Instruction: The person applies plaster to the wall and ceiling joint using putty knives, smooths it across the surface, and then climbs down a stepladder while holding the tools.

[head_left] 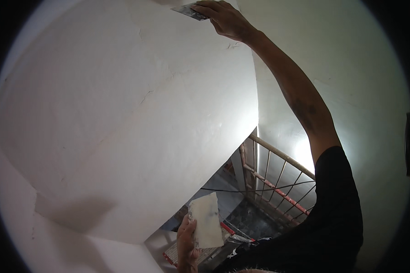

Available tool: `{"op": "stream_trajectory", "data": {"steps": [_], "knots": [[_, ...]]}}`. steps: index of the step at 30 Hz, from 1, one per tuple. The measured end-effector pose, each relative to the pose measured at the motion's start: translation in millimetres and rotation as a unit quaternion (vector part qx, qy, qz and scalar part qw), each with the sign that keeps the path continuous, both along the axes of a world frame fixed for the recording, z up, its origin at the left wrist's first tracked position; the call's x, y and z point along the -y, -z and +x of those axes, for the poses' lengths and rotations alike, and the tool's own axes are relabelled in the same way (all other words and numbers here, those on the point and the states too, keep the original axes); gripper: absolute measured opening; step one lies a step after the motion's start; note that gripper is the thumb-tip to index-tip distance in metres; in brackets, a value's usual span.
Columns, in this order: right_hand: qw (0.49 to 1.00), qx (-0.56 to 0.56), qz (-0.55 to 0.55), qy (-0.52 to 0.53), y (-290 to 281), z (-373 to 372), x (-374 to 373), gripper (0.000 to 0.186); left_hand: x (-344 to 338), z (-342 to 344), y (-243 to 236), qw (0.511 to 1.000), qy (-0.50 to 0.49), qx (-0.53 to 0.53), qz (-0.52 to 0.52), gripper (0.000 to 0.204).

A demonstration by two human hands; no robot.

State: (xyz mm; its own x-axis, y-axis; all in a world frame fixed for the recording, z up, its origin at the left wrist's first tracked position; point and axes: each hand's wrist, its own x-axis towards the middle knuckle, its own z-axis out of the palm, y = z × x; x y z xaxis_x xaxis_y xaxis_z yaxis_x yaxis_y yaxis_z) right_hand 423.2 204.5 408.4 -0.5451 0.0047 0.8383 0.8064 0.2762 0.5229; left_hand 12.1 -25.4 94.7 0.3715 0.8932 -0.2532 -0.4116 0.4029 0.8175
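Right hand [227, 20] up high, clamped on metal scraper [189, 12] by cracked white plaster [123, 113]! Left hand [186, 241] down low, gripping pale rectangular board [207, 220], metal railing [282, 156] beyond.

Black short-sleeved shirt [323, 218], bare right forearm [296, 86]

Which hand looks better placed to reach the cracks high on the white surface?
Probably the right hand: it is raised near those cracks, with a flat blade in its fingers. The left hand is far lower, holding a pale board.
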Motion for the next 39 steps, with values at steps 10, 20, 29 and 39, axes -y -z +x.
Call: {"op": "stream_trajectory", "data": {"steps": [10,20,29,39], "knots": [[0.995,-0.094,0.002,0.028,65,-9,-24,0.066,-13,3,6,0.999,-0.023,-0.008,-0.031,0.039],[0.986,-0.15,-0.018,0.064,187,-15,-13,0.071,-19,9,5,0.997,-0.008,-0.069,-0.039,0.038],[0.984,-0.133,-0.121,0.001,214,-14,33,0.067,-14,19,-9,0.971,0.043,-0.171,0.159,0.036],[0.998,-0.06,0.016,-0.026,22,-65,1,0.047,-4,23,-12,0.999,0.001,-0.036,0.0,0.038]]}}
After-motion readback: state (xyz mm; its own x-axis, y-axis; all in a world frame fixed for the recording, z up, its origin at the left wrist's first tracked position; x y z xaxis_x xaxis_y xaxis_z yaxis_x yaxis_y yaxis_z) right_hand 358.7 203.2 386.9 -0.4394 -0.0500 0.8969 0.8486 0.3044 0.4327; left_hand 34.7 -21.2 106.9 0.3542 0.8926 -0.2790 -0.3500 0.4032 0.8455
